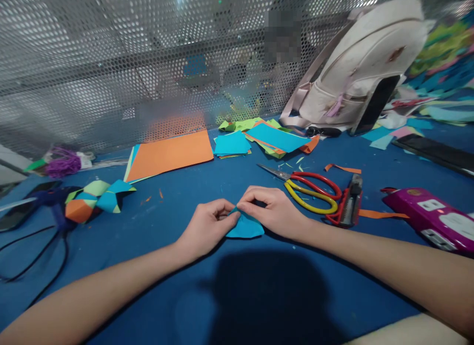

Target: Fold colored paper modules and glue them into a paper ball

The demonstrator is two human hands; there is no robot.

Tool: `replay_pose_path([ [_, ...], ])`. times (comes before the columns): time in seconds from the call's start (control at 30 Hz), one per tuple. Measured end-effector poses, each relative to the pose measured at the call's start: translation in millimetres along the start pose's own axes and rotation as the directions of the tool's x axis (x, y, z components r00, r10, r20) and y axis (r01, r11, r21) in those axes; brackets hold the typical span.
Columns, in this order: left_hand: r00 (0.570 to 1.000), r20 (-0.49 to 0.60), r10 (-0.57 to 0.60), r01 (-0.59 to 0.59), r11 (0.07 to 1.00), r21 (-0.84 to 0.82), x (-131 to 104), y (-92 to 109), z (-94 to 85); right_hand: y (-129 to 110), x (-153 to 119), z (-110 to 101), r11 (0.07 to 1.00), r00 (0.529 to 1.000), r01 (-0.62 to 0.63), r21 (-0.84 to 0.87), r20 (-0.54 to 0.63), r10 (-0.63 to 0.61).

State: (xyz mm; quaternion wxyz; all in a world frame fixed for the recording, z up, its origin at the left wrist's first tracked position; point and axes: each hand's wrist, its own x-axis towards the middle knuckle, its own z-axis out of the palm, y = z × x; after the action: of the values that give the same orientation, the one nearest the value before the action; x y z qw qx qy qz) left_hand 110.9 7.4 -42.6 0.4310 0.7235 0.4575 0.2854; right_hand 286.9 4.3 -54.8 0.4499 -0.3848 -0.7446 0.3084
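A small blue piece of paper (246, 227) lies on the blue table (148, 256), its wide edge toward me. My left hand (209, 225) pinches its upper left part between thumb and fingers. From the right, my right hand (274, 210) presses thumb and fingertips together at its top corner. Both hands' fingertips nearly meet there. Just beyond my right hand are scissors (314, 189) with red and yellow handles, and beside them a red and black tool (350, 201). A stack of blue squares (232, 144) sits further back.
Orange sheets (172, 154) and mixed paper (276, 137) lie at the back, before a perforated metal screen (148, 73). A folded paper model (98, 199) and glue gun (55, 201) are left. A backpack (344, 63), phone (375, 105) and purple power strip (429, 216) are right.
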Motion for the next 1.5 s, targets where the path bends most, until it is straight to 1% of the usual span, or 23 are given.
replay_pose_path([
  [0.1,1.0,-0.013,-0.023,0.023,0.999,-0.04,0.5,0.4,0.1,-1.5,0.2,-1.8,0.999,1.0,0.009,0.035,0.007,-0.009],
  [0.2,0.994,-0.081,-0.069,0.06,0.992,-0.113,2.8,-0.5,-0.4,-4.2,0.8,-4.7,0.997,0.999,-0.029,0.067,-0.015,0.03],
  [0.33,0.982,-0.171,-0.082,0.057,0.988,-0.147,5.3,-0.3,-2.4,-4.5,0.6,-2.8,0.994,0.994,-0.111,-0.017,-0.02,0.11],
  [0.4,0.978,-0.197,-0.064,0.035,0.988,-0.148,5.5,1.4,-3.1,-2.2,-0.1,0.6,0.99,0.993,-0.114,-0.084,-0.022,0.112],
  [0.47,0.976,-0.209,-0.055,0.024,0.989,-0.148,5.3,3.1,-3.1,1.1,-0.9,3.8,0.985,0.996,-0.089,-0.147,-0.036,0.084],
  [0.57,0.979,-0.184,-0.09,0.06,0.985,-0.165,5.1,2.8,-1.8,5.2,-1.6,5.8,0.98,0.997,-0.051,-0.195,-0.062,0.04],
  [0.67,0.978,-0.166,-0.128,0.1,0.981,-0.168,5.1,0.2,-0.2,6.9,-2.0,5.6,0.979,0.997,-0.008,-0.203,-0.079,-0.008],
  [0.77,0.981,-0.156,-0.118,0.096,0.986,-0.138,5.3,-0.5,0.4,7.7,-2.8,6.4,0.978,0.995,0.03,-0.205,-0.087,-0.049],
  [0.87,0.985,-0.141,-0.101,0.084,0.989,-0.12,5.9,1.5,-0.3,6.6,-3.2,7.1,0.978,0.996,0.041,-0.203,-0.074,-0.057],
  [0.93,0.982,-0.16,-0.103,0.085,0.989,-0.119,7.0,2.2,-1.8,3.3,-2.4,4.5,0.978,0.998,0.04,-0.207,-0.048,-0.051],
  [1.03,0.964,-0.231,-0.13,0.099,0.985,-0.142,10.1,-0.9,-4.8,-4.8,1.5,-6.3,0.968,0.997,0.061,-0.244,-0.027,-0.07],
  [1.13,0.948,-0.285,-0.144,0.084,0.974,-0.213,14.3,-6.3,-7.3,-9.8,6.5,-20.4,0.919,0.979,0.163,-0.358,-0.056,-0.195],
  [1.17,0.945,-0.294,-0.145,0.073,0.968,-0.242,15.5,-7.3,-7.8,-9.6,7.6,-24.1,0.888,0.972,0.192,-0.418,-0.044,-0.231],
  [1.2,0.942,-0.302,-0.15,0.071,0.964,-0.258,16.2,-7.4,-8.2,-8.3,8.3,-26.9,0.853,0.972,0.207,-0.479,-0.001,-0.236],
  [1.23,0.937,-0.309,-0.161,0.079,0.962,-0.26,16.6,-6.9,-8.4,-6.2,8.5,-28.6,0.821,0.977,0.205,-0.533,0.068,-0.2],
  [1.27,0.932,-0.318,-0.174,0.094,0.963,-0.251,16.7,-5.7,-8.5,-3.5,8.3,-29.4,0.796,0.981,0.189,-0.575,0.143,-0.13],
  [1.33,0.923,-0.332,-0.196,0.128,0.968,-0.215,16.3,-2.8,-8.5,2.0,7.4,-29.1,0.772,0.967,0.148,-0.618,0.253,0.016],
  [1.37,0.92,-0.336,-0.199,0.135,0.969,-0.206,16.0,-1.7,-8.4,4.1,7.0,-28.6,0.775,0.965,0.132,-0.618,0.26,0.043],
  [1.4,0.921,-0.335,-0.199,0.133,0.969,-0.21,15.7,-1.1,-8.2,5.6,6.8,-28.2,0.783,0.973,0.127,-0.609,0.232,0.022],
  [1.47,0.927,-0.326,-0.187,0.113,0.966,-0.233,15.6,-1.6,-7.7,6.6,6.9,-28.3,0.785,0.985,0.154,-0.6,0.154,-0.075],
  [1.5,0.929,-0.322,-0.182,0.107,0.965,-0.238,15.6,-2.3,-7.4,6.5,7.1,-28.8,0.778,0.984,0.171,-0.604,0.146,-0.103],
])
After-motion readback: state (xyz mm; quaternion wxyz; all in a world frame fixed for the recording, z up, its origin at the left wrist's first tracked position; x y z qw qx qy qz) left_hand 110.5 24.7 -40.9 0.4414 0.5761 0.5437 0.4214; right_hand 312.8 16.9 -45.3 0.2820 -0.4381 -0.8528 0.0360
